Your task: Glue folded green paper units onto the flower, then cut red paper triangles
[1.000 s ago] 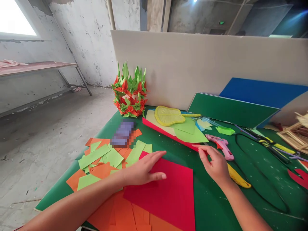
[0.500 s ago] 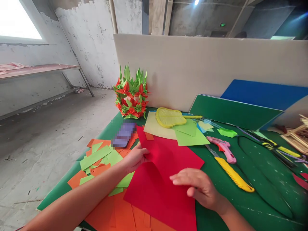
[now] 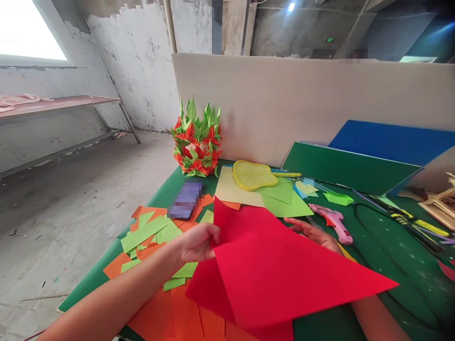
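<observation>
My left hand point(image 3: 201, 242) pinches the left edge of a red paper sheet point(image 3: 284, 274), which is raised and tilted, one corner pointing right. Under it lies more red paper point(image 3: 206, 289). My right hand point(image 3: 314, 234) is behind the raised sheet with its fingers stretched out; the sheet hides part of that hand and wrist. I cannot tell whether the right hand touches the paper. Orange sheets point(image 3: 152, 315) lie below the left forearm, and green paper strips point(image 3: 144, 234) are scattered beside it.
A blurred phone point(image 3: 185, 200) lies beyond the left hand. Farther back stand a red-and-green folded-paper piece point(image 3: 197, 142) and a yellow fan-shaped item point(image 3: 254, 175). A pink glue gun point(image 3: 332, 222) is at right, near green boards point(image 3: 348, 163) leaning on a pale panel point(image 3: 302, 99).
The red sheet has been lifted and swung over to the right by my left hand. My right hand has moved from above the paper to behind the raised sheet.
</observation>
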`<state>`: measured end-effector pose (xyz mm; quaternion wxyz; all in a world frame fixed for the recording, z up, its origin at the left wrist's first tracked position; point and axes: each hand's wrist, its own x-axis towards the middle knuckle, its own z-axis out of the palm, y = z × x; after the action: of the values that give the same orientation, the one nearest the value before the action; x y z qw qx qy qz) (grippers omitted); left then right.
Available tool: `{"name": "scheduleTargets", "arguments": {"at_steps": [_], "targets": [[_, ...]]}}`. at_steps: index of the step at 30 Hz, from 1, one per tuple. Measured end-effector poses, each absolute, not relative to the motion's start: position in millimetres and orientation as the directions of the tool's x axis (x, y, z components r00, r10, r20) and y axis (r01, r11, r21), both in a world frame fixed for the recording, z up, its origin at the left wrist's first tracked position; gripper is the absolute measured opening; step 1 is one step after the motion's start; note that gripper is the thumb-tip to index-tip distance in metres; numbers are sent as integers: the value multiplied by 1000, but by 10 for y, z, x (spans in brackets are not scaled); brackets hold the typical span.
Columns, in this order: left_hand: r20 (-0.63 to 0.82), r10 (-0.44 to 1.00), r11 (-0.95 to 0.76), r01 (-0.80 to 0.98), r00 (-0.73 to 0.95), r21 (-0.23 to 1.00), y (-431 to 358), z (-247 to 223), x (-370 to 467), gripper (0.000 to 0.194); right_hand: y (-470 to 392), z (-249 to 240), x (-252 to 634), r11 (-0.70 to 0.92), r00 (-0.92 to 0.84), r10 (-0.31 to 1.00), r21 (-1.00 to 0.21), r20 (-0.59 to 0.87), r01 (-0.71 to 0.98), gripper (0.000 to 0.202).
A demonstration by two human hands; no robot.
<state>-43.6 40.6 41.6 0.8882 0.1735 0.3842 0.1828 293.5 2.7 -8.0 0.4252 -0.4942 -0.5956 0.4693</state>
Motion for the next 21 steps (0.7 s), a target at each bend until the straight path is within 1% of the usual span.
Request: {"name": "scheduleTargets", "arguments": {"at_steps": [2, 3, 5, 7, 9, 11, 12, 13, 14, 17, 19, 21], "targets": [[-602, 410, 890, -154, 685, 430, 333, 407, -410, 31, 3, -21, 2891, 135, -282, 957, -969, 73, 208, 48], [-590, 387, 894, -130, 708, 430, 296, 408, -398, 31, -7, -5, 2872, 174, -313, 944, -960, 100, 218, 49], [-558, 344, 891, -74, 755, 448, 230, 423, -380, 34, -21, -1, 2852, 190, -334, 937, -954, 106, 232, 40], [-515, 329, 871, -44, 791, 489, 191, 444, -369, 35, -32, -21, 2858, 132, -350, 935, -970, 53, 204, 29], [-497, 362, 858, -73, 788, 508, 195, 448, -361, 30, -38, -33, 2885, 79, -380, 925, -985, 13, 156, 25], [-532, 451, 843, -147, 716, 517, 242, 424, -357, 21, -43, -18, 2910, 44, -409, 912, -989, -18, 141, 33], [-571, 500, 833, -181, 651, 523, 275, 404, -357, 19, -48, 0, 2915, 28, -417, 908, -989, -36, 145, 38], [-594, 548, 813, -210, 589, 543, 311, 383, -359, 23, -56, 22, 2913, 9, -429, 901, -988, -59, 156, 41], [-593, 589, 789, -232, 549, 569, 345, 364, -362, 33, -69, 44, 2904, -7, -442, 893, -985, -84, 172, 41], [-512, 677, 705, -269, 529, 656, 411, 334, -378, 69, -123, 68, 2843, -40, -427, 896, -980, -123, 197, 33], [-464, 700, 671, -276, 543, 689, 424, 337, -386, 78, -157, 39, 2798, -26, -391, 917, -989, -81, 145, 31], [-434, 710, 649, -277, 554, 708, 426, 347, -388, 81, -169, -3, 2774, 16, -373, 928, -996, -20, 92, 32]]}}
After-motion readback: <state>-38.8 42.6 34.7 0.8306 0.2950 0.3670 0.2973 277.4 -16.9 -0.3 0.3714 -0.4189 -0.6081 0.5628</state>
